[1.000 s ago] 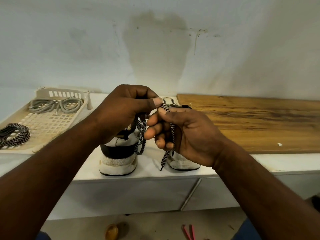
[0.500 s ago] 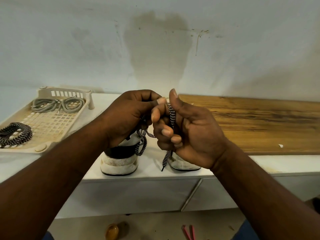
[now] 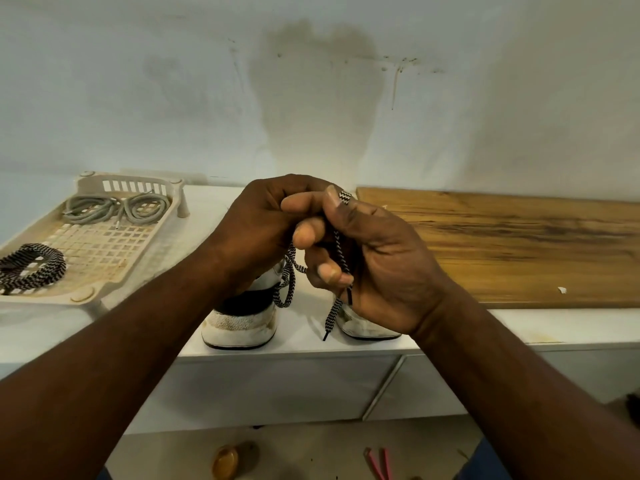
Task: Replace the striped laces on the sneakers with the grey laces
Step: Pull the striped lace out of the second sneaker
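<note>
Both forearms reach in over the front edge of the white counter (image 3: 304, 344). The right hand (image 3: 381, 271) has curled tighter within the last second, and its grip now clamps the black-and-white striped lace (image 3: 338, 249) against the palm, with the tip dangling below. The left hand (image 3: 259, 230) has closed in against it and pinches the same lace at the top. A loop hangs between them. This looks like gathering a pulled lace, though the eyelets are hidden. Beneath stand two worn white sneakers (image 3: 239, 329), heels towards the camera. Further left, the cream plastic lattice tray (image 3: 104, 258) holds a coiled striped lace (image 3: 33, 268) and the grey cord laces (image 3: 114, 207), which are untouched. A brown wooden board (image 3: 502, 244) lies to the right.
</note>
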### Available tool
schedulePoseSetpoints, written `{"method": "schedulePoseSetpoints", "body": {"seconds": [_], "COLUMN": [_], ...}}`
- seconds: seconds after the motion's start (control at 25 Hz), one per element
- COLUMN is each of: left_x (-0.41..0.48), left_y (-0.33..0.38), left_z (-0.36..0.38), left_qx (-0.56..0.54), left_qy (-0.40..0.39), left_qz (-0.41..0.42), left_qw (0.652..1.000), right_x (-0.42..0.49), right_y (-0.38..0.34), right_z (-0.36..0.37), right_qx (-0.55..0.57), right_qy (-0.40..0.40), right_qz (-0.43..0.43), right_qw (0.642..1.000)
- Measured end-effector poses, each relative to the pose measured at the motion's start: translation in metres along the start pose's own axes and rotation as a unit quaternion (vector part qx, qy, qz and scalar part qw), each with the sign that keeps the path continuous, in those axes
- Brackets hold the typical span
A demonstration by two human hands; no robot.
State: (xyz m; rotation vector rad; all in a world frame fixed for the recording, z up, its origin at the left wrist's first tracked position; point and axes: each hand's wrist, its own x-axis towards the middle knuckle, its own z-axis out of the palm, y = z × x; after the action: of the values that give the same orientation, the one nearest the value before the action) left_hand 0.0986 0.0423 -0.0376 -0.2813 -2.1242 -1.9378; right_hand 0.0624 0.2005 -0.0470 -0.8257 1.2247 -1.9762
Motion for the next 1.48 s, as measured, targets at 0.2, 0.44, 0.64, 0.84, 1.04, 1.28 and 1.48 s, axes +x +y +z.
{"method": "schedulePoseSetpoints", "body": {"seconds": [0.2, 0.44, 0.64, 0.84, 1.04, 1.28, 1.48], "left_x": [0.001, 0.004, 0.004, 0.002, 0.002, 0.001, 0.002], "left_y": [-0.006, -0.011, -0.01, -0.014, -0.014, -0.01, -0.01], "left_z": [-0.001, 0.003, 0.005, 0.007, 0.011, 0.012, 0.009], "left_qx": [0.026, 0.051, 0.059, 0.126, 0.123, 0.022, -0.018], "left_qy": [-0.006, 0.007, 0.02, 0.002, -0.031, -0.04, 0.004], "left_qz": [0.013, 0.018, -0.018, -0.051, -0.055, -0.093, -0.114], "left_qw": [1.0, 0.999, 0.998, 0.991, 0.99, 0.995, 0.993], "right_x": [0.003, 0.007, 0.01, 0.013, 0.018, 0.018, 0.023], "right_y": [-0.001, -0.01, -0.015, -0.015, -0.018, -0.014, -0.002], "right_z": [0.007, 0.006, 0.002, 0.003, 0.002, 0.005, -0.008], "right_qx": [0.022, 0.045, 0.079, 0.053, -0.039, -0.413, -0.616], "right_qy": [0.008, 0.045, 0.055, 0.123, 0.185, 0.225, 0.241], "right_qz": [0.017, -0.008, -0.073, -0.145, -0.209, -0.245, -0.235], "right_qw": [1.0, 0.998, 0.993, 0.98, 0.96, 0.848, 0.712]}}
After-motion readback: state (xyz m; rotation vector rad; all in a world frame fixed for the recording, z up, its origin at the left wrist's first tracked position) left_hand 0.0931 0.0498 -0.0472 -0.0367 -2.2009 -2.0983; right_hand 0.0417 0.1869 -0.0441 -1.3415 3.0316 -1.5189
